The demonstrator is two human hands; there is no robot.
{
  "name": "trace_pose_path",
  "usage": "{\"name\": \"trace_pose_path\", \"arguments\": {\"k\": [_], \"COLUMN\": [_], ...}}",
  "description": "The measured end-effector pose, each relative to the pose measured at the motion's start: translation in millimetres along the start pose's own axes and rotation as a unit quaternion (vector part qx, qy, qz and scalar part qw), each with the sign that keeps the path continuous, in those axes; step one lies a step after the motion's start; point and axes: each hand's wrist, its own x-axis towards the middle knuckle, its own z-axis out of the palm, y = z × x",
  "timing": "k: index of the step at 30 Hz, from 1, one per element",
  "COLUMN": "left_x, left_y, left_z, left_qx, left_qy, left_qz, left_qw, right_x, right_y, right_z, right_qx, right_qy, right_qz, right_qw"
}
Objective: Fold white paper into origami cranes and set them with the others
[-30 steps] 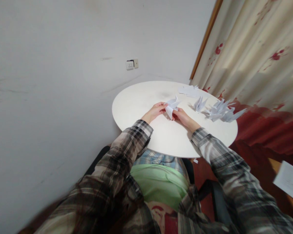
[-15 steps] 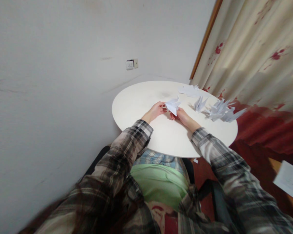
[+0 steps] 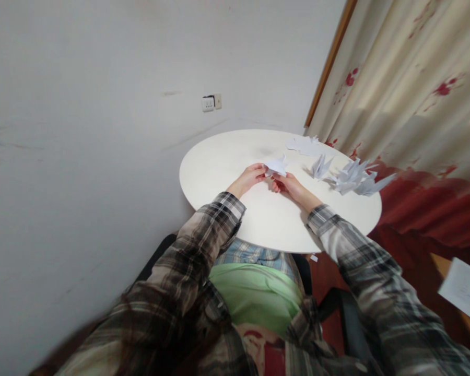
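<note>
A folded white paper crane (image 3: 275, 166) is held between my two hands, just over the round white table (image 3: 227, 151). My left hand (image 3: 253, 176) grips its left side with the fingertips. On the right, my right hand (image 3: 290, 185) pinches the crane's lower right edge, its other fingers curled beneath. Part of the underside is hidden by my fingers. One finished paper crane (image 3: 320, 167) stands on the table to the right of my right hand.
Farther right, several paper cranes (image 3: 352, 178) are bunched near the table's edge. Paper sheets (image 3: 303, 145) lie at the back right. A curtain (image 3: 407, 104) hangs beyond the table, and a wall socket (image 3: 208, 104) is behind it. A paper (image 3: 465, 290) lies at the lower right.
The crane in my hands has tilted flatter, its lower point no longer hanging down. My left fingers have closed in on its left side.
</note>
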Motion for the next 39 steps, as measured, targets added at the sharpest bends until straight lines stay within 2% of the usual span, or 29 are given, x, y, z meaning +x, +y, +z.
{"name": "trace_pose_path", "arguments": {"k": [11,28,39], "left_x": [-4.3,8.6,4.2], "left_y": [5.5,-2.7,0.9], "left_z": [5.0,-4.4,-0.8], "left_qx": [-0.007,-0.015,-0.005], "left_qy": [0.065,0.075,0.062], "left_qz": [0.01,0.024,0.017], "left_qw": [0.998,0.997,0.998], "right_x": [-4.4,-2.6,-2.2], "right_y": [-3.9,-1.9,-1.5], "right_z": [0.5,-0.3,-0.3], "right_qx": [0.009,-0.008,-0.016], "right_qy": [-0.002,-0.012,-0.025], "right_qz": [-0.005,-0.009,-0.019], "right_qw": [1.0,1.0,0.999]}}
